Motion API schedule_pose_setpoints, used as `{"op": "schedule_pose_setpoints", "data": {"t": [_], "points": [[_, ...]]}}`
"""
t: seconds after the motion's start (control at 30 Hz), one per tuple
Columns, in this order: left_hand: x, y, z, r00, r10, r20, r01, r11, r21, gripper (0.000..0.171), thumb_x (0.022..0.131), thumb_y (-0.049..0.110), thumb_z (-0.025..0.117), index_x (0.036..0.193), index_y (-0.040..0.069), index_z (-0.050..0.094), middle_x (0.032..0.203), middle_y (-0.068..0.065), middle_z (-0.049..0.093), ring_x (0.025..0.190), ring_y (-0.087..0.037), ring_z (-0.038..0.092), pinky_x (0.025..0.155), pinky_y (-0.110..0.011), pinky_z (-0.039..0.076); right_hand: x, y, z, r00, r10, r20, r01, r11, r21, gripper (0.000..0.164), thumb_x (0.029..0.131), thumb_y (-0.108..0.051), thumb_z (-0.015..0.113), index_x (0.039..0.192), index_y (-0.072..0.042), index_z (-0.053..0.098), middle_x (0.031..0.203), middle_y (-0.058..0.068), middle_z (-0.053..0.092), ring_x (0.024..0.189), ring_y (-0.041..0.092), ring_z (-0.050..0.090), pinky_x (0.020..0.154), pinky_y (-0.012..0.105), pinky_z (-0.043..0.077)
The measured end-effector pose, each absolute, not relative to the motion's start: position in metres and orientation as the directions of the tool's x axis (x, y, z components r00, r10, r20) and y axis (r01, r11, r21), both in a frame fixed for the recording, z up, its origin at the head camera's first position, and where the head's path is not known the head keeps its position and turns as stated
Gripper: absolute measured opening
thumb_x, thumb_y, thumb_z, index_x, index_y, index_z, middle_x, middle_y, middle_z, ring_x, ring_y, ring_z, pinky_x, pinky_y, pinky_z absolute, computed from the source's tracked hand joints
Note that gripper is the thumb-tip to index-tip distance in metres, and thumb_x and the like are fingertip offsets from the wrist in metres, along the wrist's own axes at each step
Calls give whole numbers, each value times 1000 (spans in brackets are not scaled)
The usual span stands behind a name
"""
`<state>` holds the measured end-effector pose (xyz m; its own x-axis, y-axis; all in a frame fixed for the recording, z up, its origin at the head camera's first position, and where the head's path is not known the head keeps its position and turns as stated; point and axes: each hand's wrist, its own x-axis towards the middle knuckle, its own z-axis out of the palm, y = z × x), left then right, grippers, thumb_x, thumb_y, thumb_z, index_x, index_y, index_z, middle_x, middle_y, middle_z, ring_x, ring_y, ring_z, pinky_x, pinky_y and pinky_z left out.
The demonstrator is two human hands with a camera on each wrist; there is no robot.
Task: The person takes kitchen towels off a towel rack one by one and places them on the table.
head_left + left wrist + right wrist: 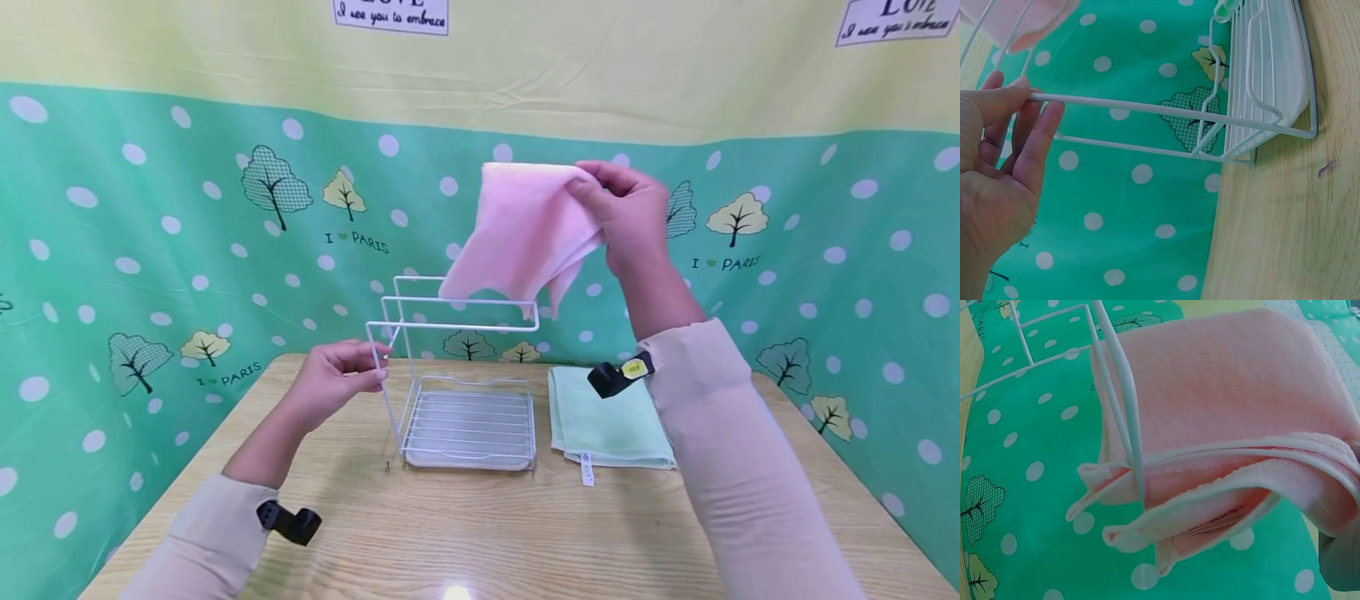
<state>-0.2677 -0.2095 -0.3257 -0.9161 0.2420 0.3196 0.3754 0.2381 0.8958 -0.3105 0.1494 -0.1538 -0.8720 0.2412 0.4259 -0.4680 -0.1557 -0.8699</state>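
A folded pink towel point(517, 225) hangs from my right hand point(633, 212), which pinches its upper right corner. Its lower edge is level with the top bars of a white wire rack point(457, 327). In the right wrist view the pink towel point(1222, 394) hangs behind a rack bar, its folded layers showing at the near edge. My left hand point(337, 379) grips the rack's left upright between thumb and fingers. Seen from the left wrist, the left hand point(1007, 150) holds that white upright point(1122, 105) close to the top bars.
A folded mint-green towel point(607, 417) with a white tag lies on the wooden table point(465, 533), right of the rack. The rack's base holds a white tray point(468, 458) under a wire grid. A dotted green curtain point(210, 250) stands behind the table.
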Motion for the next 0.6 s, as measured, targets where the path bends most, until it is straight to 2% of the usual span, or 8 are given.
{"op": "schedule_pose_setpoints", "data": {"t": [0.17, 0.33, 0.6], "points": [[-268, -210, -326, -916, 243, 320, 376, 237, 896, 28, 85, -6, 70, 113, -8, 67, 94, -18, 65, 79, -17, 67, 75, -36, 62, -312, 159, -157, -855, 289, 431, -509, -309, -803, 32, 72, -6, 86, 103, -3, 76, 100, 10, 67, 87, 21, 66, 76, 27, 60], [-268, -210, -326, -915, 245, 320, 376, 237, 896, 28, 85, -6, 70, 114, -8, 67, 94, -20, 64, 78, -17, 66, 75, -36, 62, -313, 170, -157, -857, 355, 375, -510, -475, -717, 31, 72, 2, 84, 102, 1, 75, 102, 12, 68, 89, 22, 67, 83, 29, 59], [-268, -210, -326, -920, 245, 307, 367, 257, 894, 27, 87, -3, 70, 114, -6, 67, 95, -17, 64, 80, -19, 67, 75, -35, 62, -312, 190, -157, -857, 424, 291, -501, -561, -659, 34, 71, 6, 83, 103, 2, 74, 106, 14, 68, 95, 25, 69, 83, 30, 59]]}}
